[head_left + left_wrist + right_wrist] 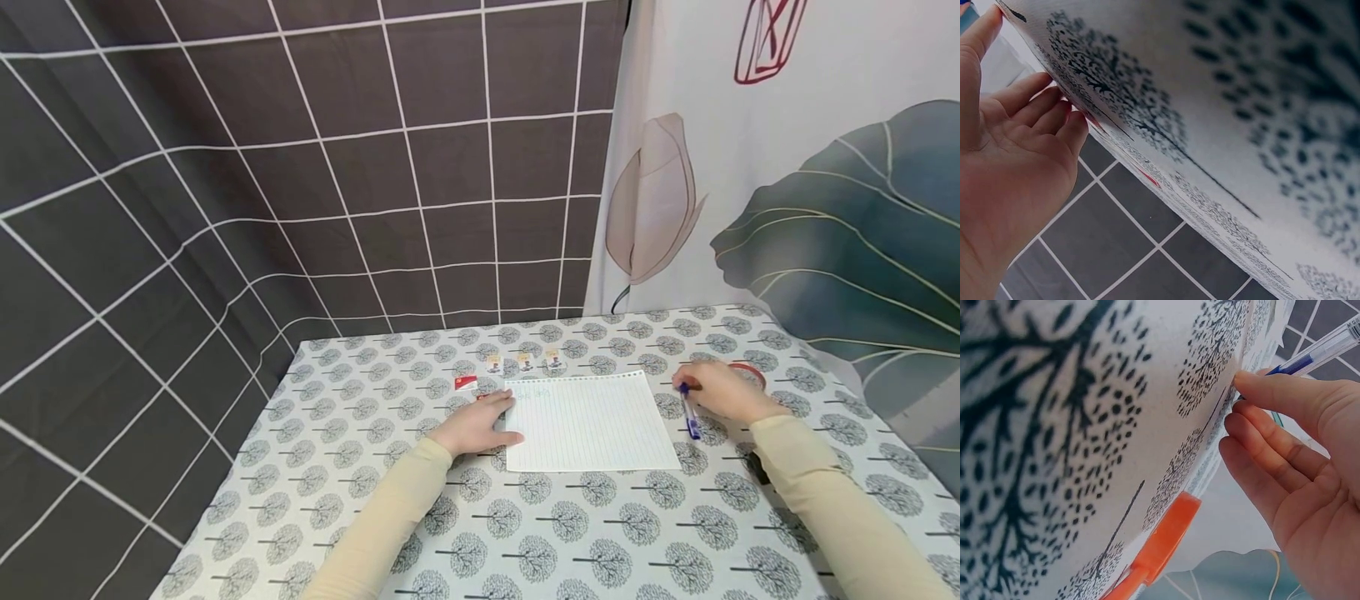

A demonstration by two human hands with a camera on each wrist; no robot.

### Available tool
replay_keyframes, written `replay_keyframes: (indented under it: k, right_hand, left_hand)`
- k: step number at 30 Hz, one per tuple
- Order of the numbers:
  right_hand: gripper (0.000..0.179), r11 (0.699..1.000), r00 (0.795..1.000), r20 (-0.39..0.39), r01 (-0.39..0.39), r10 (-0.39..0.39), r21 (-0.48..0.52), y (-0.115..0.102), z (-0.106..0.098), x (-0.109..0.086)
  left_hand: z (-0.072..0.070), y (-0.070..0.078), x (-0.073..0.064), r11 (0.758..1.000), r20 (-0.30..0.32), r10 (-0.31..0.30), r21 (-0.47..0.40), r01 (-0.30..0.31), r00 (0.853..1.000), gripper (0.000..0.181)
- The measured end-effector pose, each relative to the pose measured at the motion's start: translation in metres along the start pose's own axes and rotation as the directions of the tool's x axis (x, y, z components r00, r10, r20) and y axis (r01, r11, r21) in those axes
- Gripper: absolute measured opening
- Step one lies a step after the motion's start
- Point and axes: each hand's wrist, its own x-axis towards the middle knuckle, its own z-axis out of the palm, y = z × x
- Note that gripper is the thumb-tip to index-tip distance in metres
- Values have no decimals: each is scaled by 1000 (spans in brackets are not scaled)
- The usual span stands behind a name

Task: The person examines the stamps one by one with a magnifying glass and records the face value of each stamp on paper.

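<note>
A lined sheet of paper [592,429] with a perforated far edge lies on the table, with faint green writing near its top left corner. My left hand [472,425] rests at the paper's left edge, its fingers extended over the margin. In the left wrist view the left palm [1022,150] shows nothing in it. To the right of the sheet, my right hand [723,392] pinches a clear-barrelled blue pen [689,414] between thumb and fingers. The right wrist view shows the pen [1316,356] slanting up from the fingertips, which are right at the cloth.
Three small picture cards [524,362] stand in a row beyond the paper. A red and white card [466,382] lies left of them. An orange-red looped object [750,372] is behind my right hand. Something dark [757,468] shows beside the right sleeve. Hanging cloths back the table.
</note>
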Motion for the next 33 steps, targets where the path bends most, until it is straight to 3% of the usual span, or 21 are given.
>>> replay_keyframes:
  k: [12,21,33]
  right_hand:
    - [19,1000,1000,-12,8,-8,1,-3,-1,1]
    - [23,997,998,35,-45,42,65,-4,0,-1]
    - [24,1000,1000,28,-9,9,20,-4,1,2]
  left_hand:
    - [-1,-1,0,1000,-10,20,3,-20,1000,80]
    - [-1,-1,1,1000,-6,20,-4,-20,1000,80]
    - [0,-2,1,1000,-5,14,-5,-14,1000,81]
